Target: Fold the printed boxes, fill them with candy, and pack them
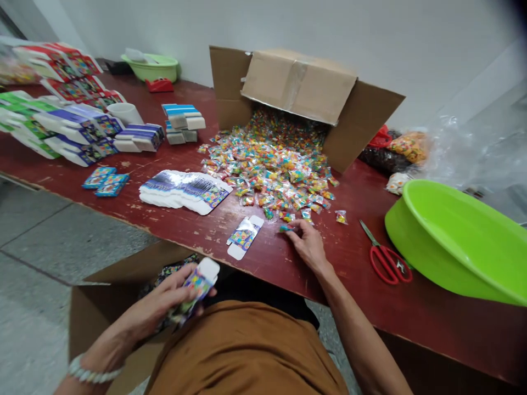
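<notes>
My left hand (pixel 175 293) is closed around a small printed candy box (pixel 201 281) with a white end flap standing out, held above an open carton at the table's front edge. At the near side of the candy heap, my right hand (pixel 308 243) pinches a small candy packet (pixel 285 228) between thumb and fingertips. Between the hands a flattened purple candy box (pixel 246 236) lies on the table. Many clear packets of coloured candy (pixel 272 170) spill from a tipped cardboard box (pixel 300 82). Left of them rests a fanned stack of flat purple boxes (pixel 185 189).
Red-handled scissors (pixel 385 258) and a large green basin (pixel 461 247) are at the right. Stacked box blanks (pixel 82 129), two blue packs (pixel 106 181) and a white roll (pixel 124 113) stand left. An open carton (pixel 99 312) sits below the table edge. Plastic bags lie back right.
</notes>
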{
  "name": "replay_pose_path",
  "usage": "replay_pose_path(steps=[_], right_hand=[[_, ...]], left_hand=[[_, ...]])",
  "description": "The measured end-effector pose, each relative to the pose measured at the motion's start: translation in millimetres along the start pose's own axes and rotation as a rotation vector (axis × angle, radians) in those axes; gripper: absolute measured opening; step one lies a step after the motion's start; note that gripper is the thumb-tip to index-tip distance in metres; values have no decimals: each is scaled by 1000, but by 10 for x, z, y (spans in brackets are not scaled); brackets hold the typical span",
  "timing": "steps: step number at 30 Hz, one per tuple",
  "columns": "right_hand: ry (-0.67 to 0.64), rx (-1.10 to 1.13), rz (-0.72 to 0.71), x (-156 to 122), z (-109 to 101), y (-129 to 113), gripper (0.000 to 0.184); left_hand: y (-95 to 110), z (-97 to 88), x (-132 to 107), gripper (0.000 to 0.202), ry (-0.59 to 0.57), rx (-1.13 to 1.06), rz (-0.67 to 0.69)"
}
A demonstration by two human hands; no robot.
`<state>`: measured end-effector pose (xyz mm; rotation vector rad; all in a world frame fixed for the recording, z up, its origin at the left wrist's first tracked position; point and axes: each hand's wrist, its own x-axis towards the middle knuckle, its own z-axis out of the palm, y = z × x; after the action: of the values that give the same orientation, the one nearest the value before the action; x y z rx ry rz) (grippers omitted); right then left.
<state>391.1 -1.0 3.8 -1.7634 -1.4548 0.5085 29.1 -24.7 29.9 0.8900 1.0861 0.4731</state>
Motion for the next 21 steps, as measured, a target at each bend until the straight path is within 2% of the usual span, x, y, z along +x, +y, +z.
replay_pose_path(steps=[3,6,10,14,16,19,21], right_hand=[[-25,346,38,-79,-7,-219,23],[-219,477,-105,-181,17,-598,20],[-402,353,-384,-285,121,-1011,22],[-593,252,-517,-303,202,-1150,25],[-621,368,-457,-284,227,-1149,30],[-507,669,-189,-244,278,-1096,25],[-447,798,4,-233,337,-1049,27]], left_hand=[[133,275,86,36,-54,-86,159],[199,497,136,34,-56,-39,250],[201,662,152,38,-47,117,289],[169,707,180,44,-28,211,317],[170,718,193,45,-25,162,328],[207,735,198,43,-24,-78,305],[238,751,196,51,-30,-248,256]])
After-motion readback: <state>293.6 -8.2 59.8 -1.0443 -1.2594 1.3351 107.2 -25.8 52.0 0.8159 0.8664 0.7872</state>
